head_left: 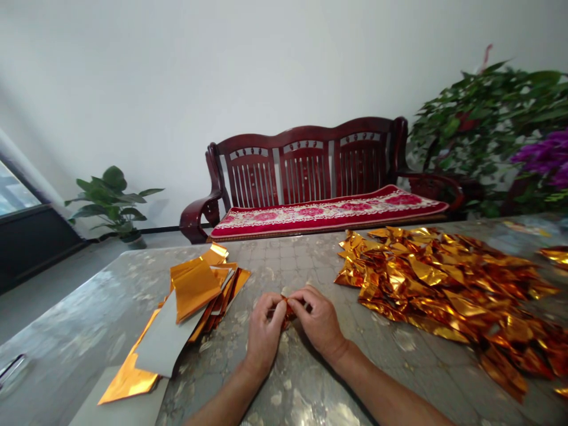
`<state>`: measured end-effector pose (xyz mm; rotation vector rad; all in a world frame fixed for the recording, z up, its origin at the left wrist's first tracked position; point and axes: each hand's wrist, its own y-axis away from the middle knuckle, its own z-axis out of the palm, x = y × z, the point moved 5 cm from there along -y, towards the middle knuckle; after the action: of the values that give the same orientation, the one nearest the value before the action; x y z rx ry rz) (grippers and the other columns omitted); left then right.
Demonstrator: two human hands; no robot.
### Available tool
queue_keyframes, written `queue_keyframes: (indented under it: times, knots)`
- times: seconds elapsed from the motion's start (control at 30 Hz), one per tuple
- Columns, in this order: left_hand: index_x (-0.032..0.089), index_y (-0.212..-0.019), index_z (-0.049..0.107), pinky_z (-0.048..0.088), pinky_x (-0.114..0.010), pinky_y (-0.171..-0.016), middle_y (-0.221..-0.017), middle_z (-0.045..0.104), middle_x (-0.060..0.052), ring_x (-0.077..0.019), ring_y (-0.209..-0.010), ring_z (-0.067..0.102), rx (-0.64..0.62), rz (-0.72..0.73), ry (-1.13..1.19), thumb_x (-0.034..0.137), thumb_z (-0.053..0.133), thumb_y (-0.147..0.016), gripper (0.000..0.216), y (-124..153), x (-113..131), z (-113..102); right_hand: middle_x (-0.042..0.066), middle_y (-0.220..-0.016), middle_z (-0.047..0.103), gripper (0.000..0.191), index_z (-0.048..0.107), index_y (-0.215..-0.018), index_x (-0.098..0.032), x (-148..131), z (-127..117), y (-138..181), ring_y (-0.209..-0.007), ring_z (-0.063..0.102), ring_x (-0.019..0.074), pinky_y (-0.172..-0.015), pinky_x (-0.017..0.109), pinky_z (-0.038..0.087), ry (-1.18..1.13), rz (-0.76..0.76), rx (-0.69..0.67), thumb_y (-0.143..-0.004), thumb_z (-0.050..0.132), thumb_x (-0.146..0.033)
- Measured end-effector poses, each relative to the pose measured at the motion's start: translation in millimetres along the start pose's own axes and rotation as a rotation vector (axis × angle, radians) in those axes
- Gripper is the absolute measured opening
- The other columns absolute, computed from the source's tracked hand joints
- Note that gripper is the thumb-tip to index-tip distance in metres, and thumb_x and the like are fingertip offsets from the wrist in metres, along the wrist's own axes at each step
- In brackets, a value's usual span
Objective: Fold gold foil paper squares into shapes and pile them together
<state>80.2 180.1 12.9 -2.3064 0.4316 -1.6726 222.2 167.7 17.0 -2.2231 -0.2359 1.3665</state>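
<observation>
At the near middle of the table, my left hand (265,322) and my right hand (320,318) meet, thumbs and fingers pinched on one small piece of gold foil paper (288,313). Most of that piece is hidden by my fingers. To the left of my hands lies a loose stack of flat gold foil sheets (195,287), some with the grey-white back up. A large heap of folded gold foil pieces (426,278) spreads over the table on the right, apart from my right hand.
The table (275,260) has a patterned, glossy cover. Beyond it stands a dark red wooden bench (306,160) with a red floral cushion (328,212). A potted plant (115,201) is at the left, leafy plants (483,124) and purple flowers (545,157) at the right.
</observation>
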Motion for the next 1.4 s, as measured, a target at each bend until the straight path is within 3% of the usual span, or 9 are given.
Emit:
queue_keyframes:
  times: [0.23,0.5,0.67,0.9,1.07,1.4]
  knots:
    - [0.019,-0.082,0.066,0.046,-0.026,-0.071,-0.082,0.065,-0.001,-0.0164,-0.080,0.060,-0.004,0.018,-0.092,0.028,0.057,-0.087,0.014,0,-7,3,0.002,-0.085,0.069,0.012,0.072,-0.085,-0.022,6,4,-1,-0.082,0.064,0.0167,-0.076,0.027,0.047,-0.062,0.059,-0.036,-0.085,0.060,-0.022]
    - [0.022,-0.084,0.063,0.044,-0.030,-0.079,-0.086,0.065,-0.001,-0.0178,-0.084,0.060,0.034,0.278,-0.365,0.021,0.059,-0.089,0.007,5,5,-2,0.002,-0.081,0.067,0.012,0.071,-0.081,-0.021,6,5,0,-0.078,0.063,0.0160,-0.072,0.026,0.046,-0.059,0.080,-0.035,-0.085,0.060,-0.023]
    - [0.023,-0.088,0.063,0.042,-0.031,-0.079,-0.091,0.067,-0.002,-0.0192,-0.088,0.061,0.032,0.341,-0.465,0.022,0.056,-0.091,0.008,7,10,-3,0.001,-0.079,0.064,0.011,0.068,-0.080,-0.021,-2,4,0,-0.074,0.061,0.0151,-0.069,0.025,0.045,0.002,0.030,-0.030,-0.085,0.058,-0.020]
    - [0.023,-0.083,0.063,0.043,-0.031,-0.077,-0.083,0.069,-0.001,-0.0190,-0.081,0.062,0.031,0.258,-0.424,0.027,0.050,-0.095,0.019,7,5,-1,0.000,-0.078,0.062,0.012,0.063,-0.078,-0.021,-6,2,2,-0.072,0.058,0.0143,-0.067,0.025,0.043,0.091,-0.045,0.004,-0.086,0.055,-0.018]
    - [0.024,-0.095,0.065,0.045,-0.031,-0.077,-0.088,0.070,0.000,-0.0194,-0.084,0.063,0.094,0.155,-0.315,0.030,0.057,-0.091,0.010,6,-3,-6,0.001,-0.080,0.062,0.012,0.062,-0.079,-0.021,-11,1,2,-0.076,0.060,0.0154,-0.070,0.025,0.043,0.166,-0.099,-0.023,-0.084,0.054,-0.014]
    - [0.022,-0.082,0.060,0.039,-0.029,-0.075,-0.079,0.064,0.000,-0.0182,-0.078,0.056,0.059,0.239,-0.365,0.027,0.053,-0.093,0.014,5,5,-8,0.001,-0.077,0.061,0.013,0.059,-0.076,-0.022,-19,0,2,-0.073,0.058,0.0153,-0.068,0.025,0.042,0.197,-0.113,-0.057,-0.079,0.054,-0.010]
